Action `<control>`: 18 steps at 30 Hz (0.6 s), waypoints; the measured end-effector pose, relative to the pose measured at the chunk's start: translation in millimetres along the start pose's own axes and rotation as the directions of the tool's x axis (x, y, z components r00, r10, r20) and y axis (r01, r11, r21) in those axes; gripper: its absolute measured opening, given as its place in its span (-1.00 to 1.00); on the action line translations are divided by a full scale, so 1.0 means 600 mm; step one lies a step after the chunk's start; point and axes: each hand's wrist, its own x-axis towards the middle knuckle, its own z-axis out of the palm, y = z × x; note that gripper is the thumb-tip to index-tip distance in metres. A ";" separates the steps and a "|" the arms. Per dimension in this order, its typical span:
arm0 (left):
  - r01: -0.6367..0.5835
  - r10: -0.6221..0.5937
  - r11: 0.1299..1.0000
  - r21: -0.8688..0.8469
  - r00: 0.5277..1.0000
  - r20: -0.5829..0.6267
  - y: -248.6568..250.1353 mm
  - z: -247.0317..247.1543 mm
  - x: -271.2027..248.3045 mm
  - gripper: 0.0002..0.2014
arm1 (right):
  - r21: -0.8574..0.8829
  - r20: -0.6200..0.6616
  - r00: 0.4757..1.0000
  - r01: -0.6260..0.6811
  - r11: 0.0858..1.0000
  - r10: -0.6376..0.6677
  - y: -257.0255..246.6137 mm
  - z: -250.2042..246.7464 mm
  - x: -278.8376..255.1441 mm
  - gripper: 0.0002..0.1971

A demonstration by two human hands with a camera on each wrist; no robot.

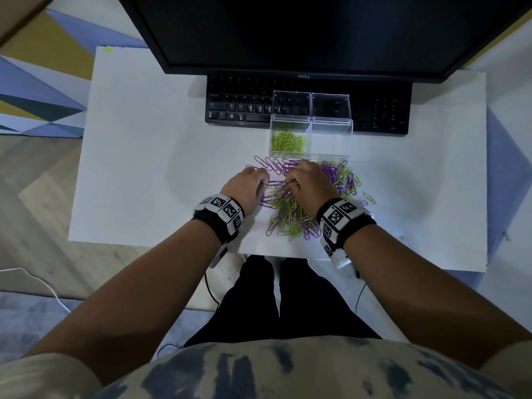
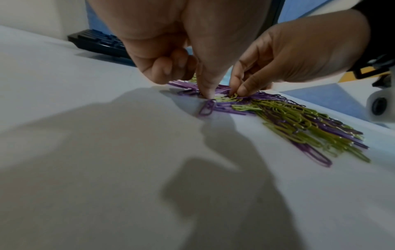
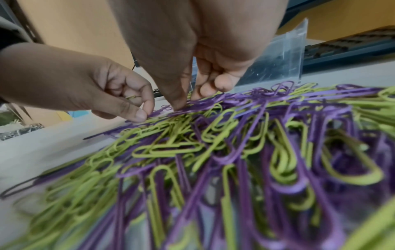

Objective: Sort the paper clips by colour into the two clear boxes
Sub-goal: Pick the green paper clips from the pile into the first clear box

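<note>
A mixed pile of green and purple paper clips (image 1: 299,208) lies mid-table. Behind it stand two clear boxes with raised lids: the left box (image 1: 290,122) holds green clips (image 1: 288,141), and the right box (image 1: 331,139) looks empty. Both hands meet at the pile's far left part. My left hand (image 1: 263,182) pinches thumb to forefinger at the pile's edge (image 3: 146,113), and a green clip (image 3: 130,97) shows inside its curled fingers. My right hand (image 1: 289,182) pinches a green clip (image 2: 234,96) between thumb and forefinger. Purple clips (image 1: 270,165) are spread out just beyond the hands.
A black keyboard (image 1: 239,105) and a dark monitor (image 1: 305,33) stand behind the boxes on the white table (image 1: 138,156). A stray green clip (image 1: 369,198) lies right of the pile. The table's near edge runs just under my wrists.
</note>
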 end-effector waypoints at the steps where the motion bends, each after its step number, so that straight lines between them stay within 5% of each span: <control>1: 0.009 -0.009 1.000 -0.011 1.000 -0.003 -0.004 -0.004 -0.001 -0.90 | -0.001 0.003 1.000 -0.011 1.000 0.011 0.001 0.001 0.001 -0.85; 8: 0.151 -0.158 0.986 -0.070 0.982 -0.101 -0.021 -0.028 -0.010 -0.84 | 0.144 -0.089 0.994 -0.044 0.989 0.057 0.007 -0.006 -0.005 -0.86; 13: 0.012 -0.012 1.000 0.004 1.000 -0.002 0.012 -0.006 -0.001 -0.78 | 0.246 -0.180 0.977 -0.067 0.967 0.113 0.008 -0.017 -0.009 -0.92; 18: 0.038 -0.041 0.996 0.084 0.998 0.037 0.022 0.008 0.004 -0.82 | 0.417 -0.215 0.953 -0.110 0.902 0.215 0.011 -0.032 -0.019 -0.94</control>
